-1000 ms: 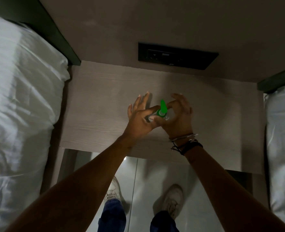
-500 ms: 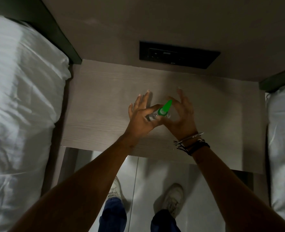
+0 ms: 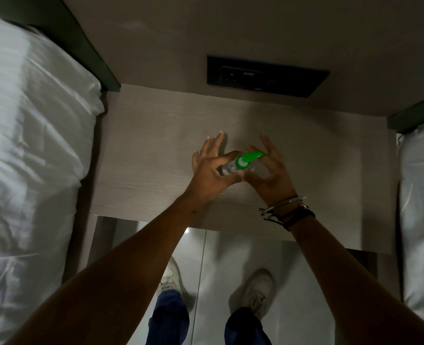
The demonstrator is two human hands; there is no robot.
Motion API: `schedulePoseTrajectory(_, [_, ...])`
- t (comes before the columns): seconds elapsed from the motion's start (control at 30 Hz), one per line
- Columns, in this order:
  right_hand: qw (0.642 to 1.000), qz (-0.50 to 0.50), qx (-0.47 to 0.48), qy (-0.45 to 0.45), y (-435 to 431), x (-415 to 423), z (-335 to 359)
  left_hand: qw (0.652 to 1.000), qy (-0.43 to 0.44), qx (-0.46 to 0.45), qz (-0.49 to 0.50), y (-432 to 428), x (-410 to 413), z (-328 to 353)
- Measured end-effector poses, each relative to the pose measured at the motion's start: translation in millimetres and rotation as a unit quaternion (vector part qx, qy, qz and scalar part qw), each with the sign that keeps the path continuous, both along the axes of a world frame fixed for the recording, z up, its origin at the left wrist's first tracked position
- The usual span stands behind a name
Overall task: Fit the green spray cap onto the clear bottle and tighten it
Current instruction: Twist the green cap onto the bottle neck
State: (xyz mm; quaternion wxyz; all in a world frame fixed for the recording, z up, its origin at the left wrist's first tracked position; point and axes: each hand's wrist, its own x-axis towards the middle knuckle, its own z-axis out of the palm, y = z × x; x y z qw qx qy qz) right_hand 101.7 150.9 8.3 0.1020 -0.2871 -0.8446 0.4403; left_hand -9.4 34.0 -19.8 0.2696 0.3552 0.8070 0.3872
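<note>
Presently the clear bottle (image 3: 227,169), pinched in the left hand (image 3: 209,173), points its green spray cap (image 3: 246,160) rightward into the spread right hand (image 3: 270,174).

spray cap (image 3: 247,159) on bottle (image 3: 227,168) | over table (image 3: 143,150) | left bed (image 3: 31,145), right bed (image 3: 419,195) flanking | outlet panel (image 3: 265,75) behind
</note>
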Motion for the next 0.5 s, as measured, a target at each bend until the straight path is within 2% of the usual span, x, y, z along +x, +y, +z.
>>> schedulePoseTrajectory(0.07, [1.000,0.027,-0.008,0.000,1.1,-5.1,1.7,1.000,-0.007,-0.002,-0.003,0.7,-0.8,0.5])
schedulePoseTrajectory(0.23, [1.000,0.016,0.019,-0.012,-0.9,-10.5,-3.3,1.000,-0.013,-0.007,0.002,1.6,-0.7,1.7])
schedulePoseTrajectory(0.33, [0.999,-0.002,0.033,0.024,-4.9,-7.6,-7.2,1.000,-0.012,-0.010,0.004,2.0,0.6,2.2])
schedulePoseTrajectory(0.5, [0.994,-0.024,0.103,0.019,-9.1,-7.5,-11.4,1.000,0.005,-0.012,-0.013,1.5,-2.5,2.6])
